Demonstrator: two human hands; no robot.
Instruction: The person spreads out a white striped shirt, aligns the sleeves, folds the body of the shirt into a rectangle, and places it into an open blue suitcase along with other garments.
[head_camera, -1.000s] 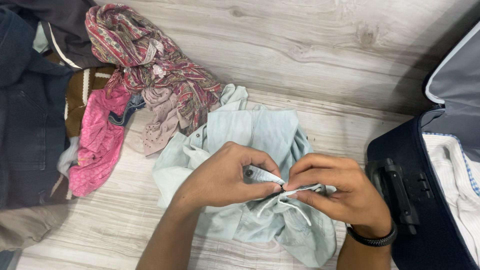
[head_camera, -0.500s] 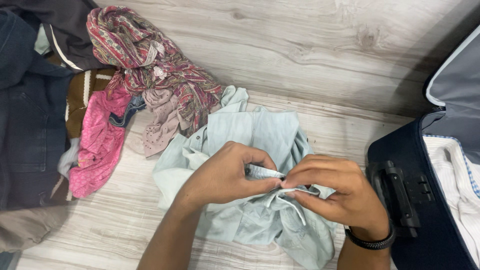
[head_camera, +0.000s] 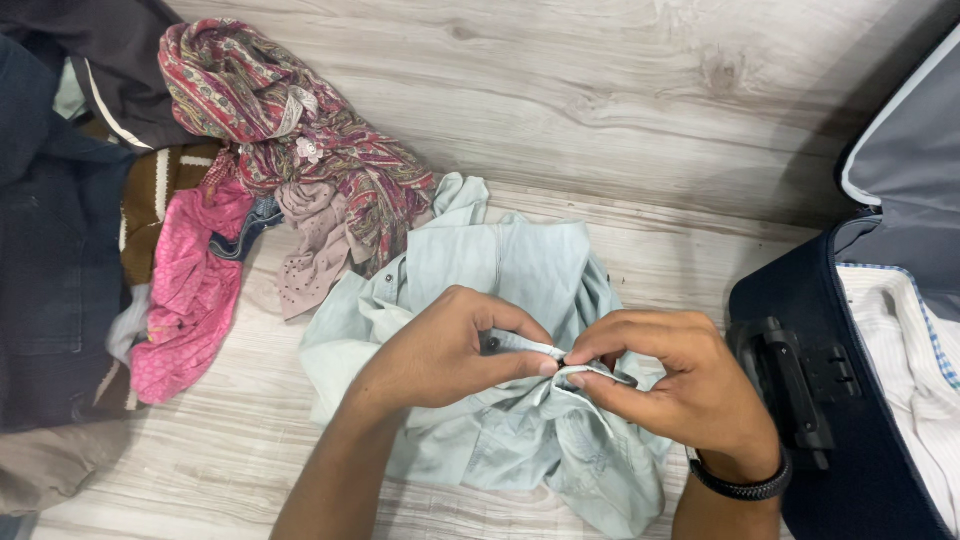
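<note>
On the pale wooden floor (head_camera: 620, 90), between a heap of coloured clothes (head_camera: 260, 180) and an open dark suitcase (head_camera: 800, 330), lies a crumpled light-blue shirt (head_camera: 500, 270). Both hands are closed in a narrow pinch on it: the left hand (head_camera: 440, 355) and the right hand (head_camera: 680, 385) meet at a small fold of the front edge, beside a dark button (head_camera: 491, 345). The cloth looks thin, soft and light, and probably slips easily; edges and seams seem the firmest places to hold.
</note>
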